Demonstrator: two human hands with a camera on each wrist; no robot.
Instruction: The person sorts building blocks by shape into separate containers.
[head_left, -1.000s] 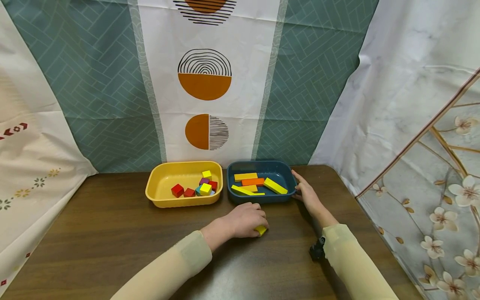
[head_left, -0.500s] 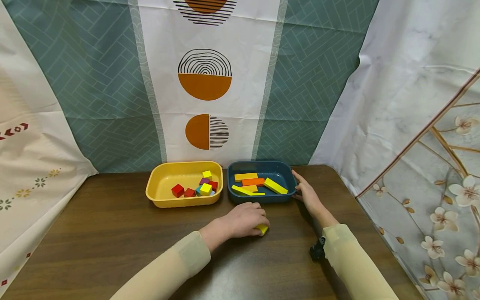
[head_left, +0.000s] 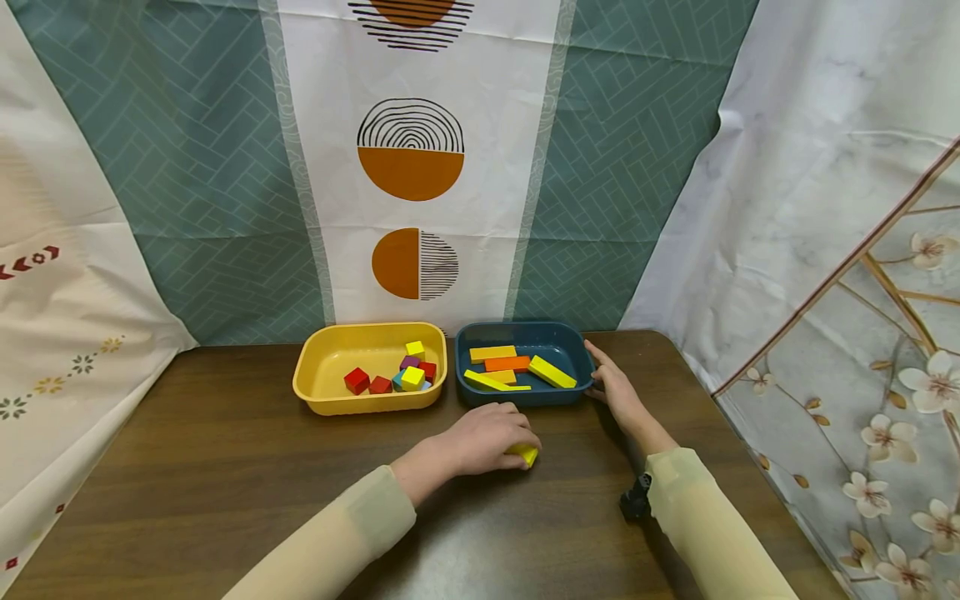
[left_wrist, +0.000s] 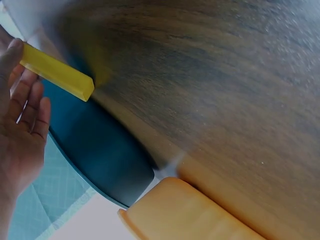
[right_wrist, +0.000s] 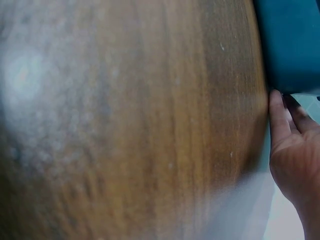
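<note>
My left hand (head_left: pixel 483 439) pinches a long yellow block (left_wrist: pixel 59 71) between thumb and fingers, just in front of the dark blue tray (head_left: pixel 525 398). In the head view most of that block is covered by the hand. The left wrist view shows it jutting out past the thumb. At the tray's right end my right hand (head_left: pixel 617 392) has its fairly straight fingers against the outer wall, also seen in the right wrist view. Inside the tray lie several long blocks: yellow ones, such as the yellow block (head_left: pixel 552 372) at the right, and an orange block (head_left: pixel 507 364).
To the left of the blue tray stands a yellow tray (head_left: pixel 330 408) with several small cubes, among them a red cube (head_left: pixel 357 381) and a yellow cube (head_left: pixel 412 379). Both trays sit near the back edge of the brown wooden table (head_left: pixel 225 467), before a hanging patterned cloth (head_left: pixel 487 167).
My left hand has shifted very slightly right and away from me with the yellow block. The right hand and both trays have stayed in place.
</note>
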